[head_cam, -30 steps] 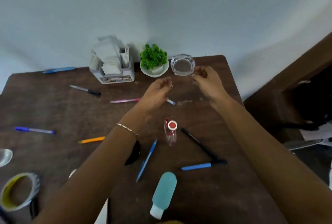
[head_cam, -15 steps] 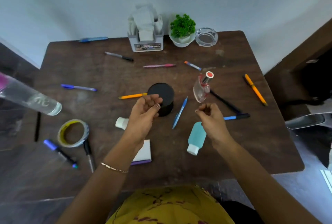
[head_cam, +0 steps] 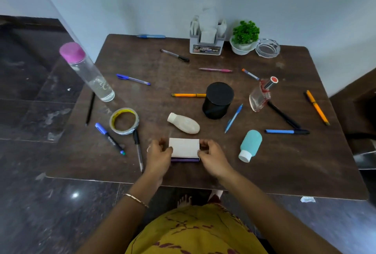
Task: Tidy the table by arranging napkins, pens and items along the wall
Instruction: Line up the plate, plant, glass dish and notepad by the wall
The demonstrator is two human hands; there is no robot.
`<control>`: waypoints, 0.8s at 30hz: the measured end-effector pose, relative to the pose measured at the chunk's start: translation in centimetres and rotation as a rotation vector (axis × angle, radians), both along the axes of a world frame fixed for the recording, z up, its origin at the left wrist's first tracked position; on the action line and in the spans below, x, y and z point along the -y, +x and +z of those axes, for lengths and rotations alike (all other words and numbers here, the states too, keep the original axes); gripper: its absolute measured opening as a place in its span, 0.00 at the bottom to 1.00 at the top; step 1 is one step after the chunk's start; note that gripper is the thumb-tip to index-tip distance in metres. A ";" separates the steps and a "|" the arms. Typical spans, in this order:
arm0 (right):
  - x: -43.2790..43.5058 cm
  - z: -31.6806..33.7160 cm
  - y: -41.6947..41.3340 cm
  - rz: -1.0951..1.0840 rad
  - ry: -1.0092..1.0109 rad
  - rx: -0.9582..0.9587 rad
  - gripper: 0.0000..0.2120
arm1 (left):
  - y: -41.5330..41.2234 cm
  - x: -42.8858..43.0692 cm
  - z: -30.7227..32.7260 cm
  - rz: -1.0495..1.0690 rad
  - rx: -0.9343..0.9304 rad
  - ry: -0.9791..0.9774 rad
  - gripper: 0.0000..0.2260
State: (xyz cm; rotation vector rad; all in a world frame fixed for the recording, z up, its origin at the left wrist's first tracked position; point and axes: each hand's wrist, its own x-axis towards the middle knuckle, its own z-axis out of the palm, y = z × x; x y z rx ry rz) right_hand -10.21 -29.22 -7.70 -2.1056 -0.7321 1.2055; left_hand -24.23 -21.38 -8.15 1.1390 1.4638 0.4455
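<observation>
A small white pad with a purple base [head_cam: 184, 147] lies near the front edge of the brown table [head_cam: 284, 172]. My left hand [head_cam: 158, 155] grips its left end and my right hand [head_cam: 211, 157] grips its right end. Against the wall stand a grey napkin holder [head_cam: 206, 36], a small green plant in a white pot [head_cam: 244, 39] and a glass ashtray [head_cam: 267, 48]. Several pens lie scattered over the table, among them a pink pen [head_cam: 215, 69], an orange pen [head_cam: 188, 95] and a blue pen [head_cam: 233, 118].
A black cylinder [head_cam: 217, 100], a perfume bottle [head_cam: 262, 95], a teal bottle [head_cam: 250, 145] and a cream bottle [head_cam: 183, 125] sit mid-table. A tape roll [head_cam: 124, 121] and a tall clear bottle with a pink cap [head_cam: 87, 71] are at the left. Dark floor surrounds the table.
Both hands pulled back from the ashtray at the wall to the table's front edge and took hold of the white pad. The view pulled back and tilted down.
</observation>
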 end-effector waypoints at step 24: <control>-0.3 12.4 10.8 -0.458 0.620 -0.283 0.12 | 10.9 -3.2 12.8 -0.101 0.491 0.124 0.20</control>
